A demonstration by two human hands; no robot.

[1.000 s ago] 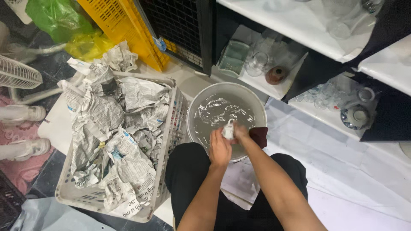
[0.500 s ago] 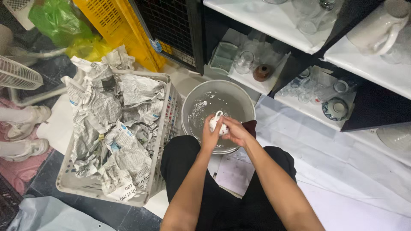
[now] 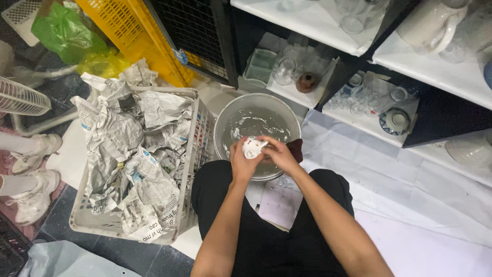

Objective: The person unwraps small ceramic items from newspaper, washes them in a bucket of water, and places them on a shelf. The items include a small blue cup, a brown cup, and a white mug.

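White ceramic, a small cup (image 3: pixel 252 147) with a handle, is held over the near rim of a round metal basin (image 3: pixel 225 120) that contains water. The person's left hand (image 3: pixel 243 165) is wrapped around the cup from below and grasps it firmly; the right hand (image 3: pixel 277 154) is closed over the cup's upper side, fingers pressed against it, so both hands are clenched on the same item. A dark cloth (image 3: pixel 295 150) lies at the basin's edge just beside the right hand; whether the hand touches it cannot be told. The person sits on the floor in black clothing, knees on either side of the basin. To the person's left stands a grey plastic crate (image 3: pixel 197 141) filled with crumpled newspaper (image 3: pixel 130 149), touching or nearly touching the basin. Behind the crate lean a yellow crate (image 3: pixel 128 36) and a black mesh crate (image 3: pixel 192 31), with a green plastic bag (image 3: pixel 66 31) near them. Low shelves lined with white paper run to the right; on them stand clear glasses (image 3: pixel 285 69), a small brown pot (image 3: pixel 306 82), a patterned bowl (image 3: pixel 394 120) and, higher up, a white jug (image 3: pixel 428 25). At the far left edge, another person's feet in white shoes (image 3: pixel 31 174) rest on the floor, well apart from the basin, next to a white fan guard (image 3: pixel 20 97).
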